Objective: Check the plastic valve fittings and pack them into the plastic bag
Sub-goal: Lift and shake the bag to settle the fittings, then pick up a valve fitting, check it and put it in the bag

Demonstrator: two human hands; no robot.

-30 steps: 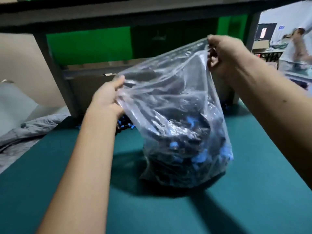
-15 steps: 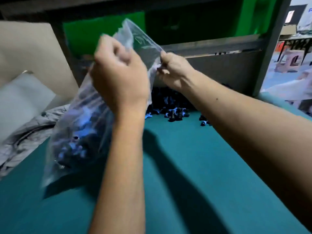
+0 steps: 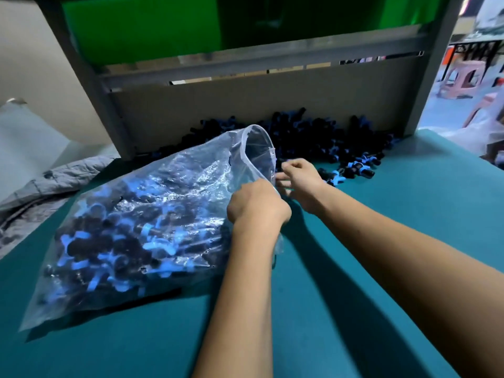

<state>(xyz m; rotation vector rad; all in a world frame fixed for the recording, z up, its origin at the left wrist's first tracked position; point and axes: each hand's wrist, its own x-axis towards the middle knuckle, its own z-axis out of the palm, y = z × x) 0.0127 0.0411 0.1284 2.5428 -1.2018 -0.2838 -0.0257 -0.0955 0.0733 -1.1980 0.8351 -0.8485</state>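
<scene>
Clear plastic bag (image 3: 141,227) of fittings lies on the teal worktop (image 3: 381,241); left hand (image 3: 257,204) grips its mouth, right hand (image 3: 301,181) pinches fittings at 1 o'clock.

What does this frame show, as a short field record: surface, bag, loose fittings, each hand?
surface: teal table
bag: clear bag lying on its side, mouth open toward the pile, well filled with black-and-blue fittings
loose fittings: pile against the grey back panel, right of the bag mouth
left hand: left hand grips the bag's rim
right hand: right hand at the bag mouth, fingers curled; what it holds cannot be told
other: grey cloth at the table's left edge
</scene>
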